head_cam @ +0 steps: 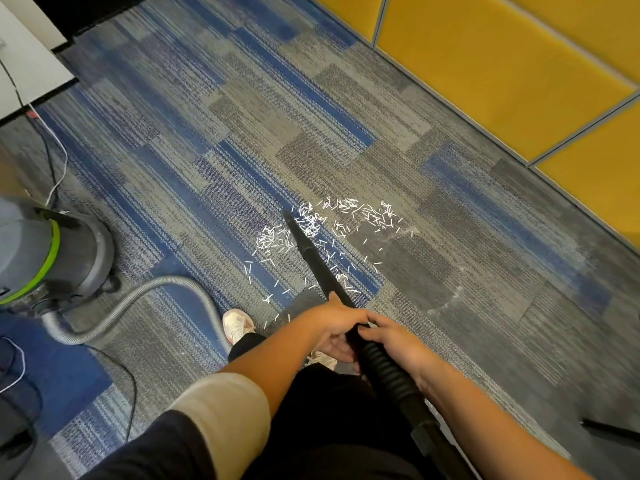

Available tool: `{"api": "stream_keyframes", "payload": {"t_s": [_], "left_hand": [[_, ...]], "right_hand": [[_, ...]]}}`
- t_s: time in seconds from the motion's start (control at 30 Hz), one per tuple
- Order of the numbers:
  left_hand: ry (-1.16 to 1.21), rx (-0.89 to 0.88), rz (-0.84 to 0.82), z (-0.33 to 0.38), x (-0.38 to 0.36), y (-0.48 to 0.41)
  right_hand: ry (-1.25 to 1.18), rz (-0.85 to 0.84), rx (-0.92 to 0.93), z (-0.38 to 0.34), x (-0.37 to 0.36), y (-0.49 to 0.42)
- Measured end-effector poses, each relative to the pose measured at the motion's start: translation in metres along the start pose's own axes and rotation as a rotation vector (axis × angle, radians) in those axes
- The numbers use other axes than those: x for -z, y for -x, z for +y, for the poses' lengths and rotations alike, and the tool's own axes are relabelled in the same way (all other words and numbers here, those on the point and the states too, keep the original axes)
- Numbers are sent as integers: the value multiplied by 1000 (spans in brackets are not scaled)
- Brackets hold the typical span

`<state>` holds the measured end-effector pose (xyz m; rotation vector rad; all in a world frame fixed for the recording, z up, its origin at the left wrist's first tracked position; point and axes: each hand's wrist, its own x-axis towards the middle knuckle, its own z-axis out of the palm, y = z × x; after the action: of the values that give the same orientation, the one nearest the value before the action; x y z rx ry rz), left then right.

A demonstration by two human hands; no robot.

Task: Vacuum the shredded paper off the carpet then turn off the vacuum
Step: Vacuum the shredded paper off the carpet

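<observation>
Suction pass over shredded paper (pixel 346 220)
Your left hand (pixel 330 325) and right hand (pixel 398 341) are both wrapped round the wand (pixel 311 252). Its tip sits amid the scatter. Keep the tip low on the carpet (pixel 207 133) and sweep slowly outward from it.

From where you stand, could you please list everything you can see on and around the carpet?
shredded paper: many, white, scattered around wand tip
carpet: one, blue-grey, underfoot
wand: one, black, tip in paper
ribbed hose: one, black, behind wand
vacuum canister: one, grey with green band, left
flexible hose: one, grey, curving from canister
panels: several, yellow, upper right
cables: several, white and black, left
shoes: two, pale, near hands
left hand: one, gripping wand
right hand: one, gripping wand beside it
</observation>
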<state>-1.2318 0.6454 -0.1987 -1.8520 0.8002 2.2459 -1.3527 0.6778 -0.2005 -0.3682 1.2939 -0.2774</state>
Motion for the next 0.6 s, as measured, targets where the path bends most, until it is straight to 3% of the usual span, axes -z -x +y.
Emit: {"api": "stream_keyframes", "payload": {"t_s": [0.27,0.6], "left_hand": [[39,7,14,-7,7,2],[-78,-92,17,3,-16,-22]], "right_hand": [[52,-25,-12,0,-8,-2],[-40,92,9,7,19,-5]]}}
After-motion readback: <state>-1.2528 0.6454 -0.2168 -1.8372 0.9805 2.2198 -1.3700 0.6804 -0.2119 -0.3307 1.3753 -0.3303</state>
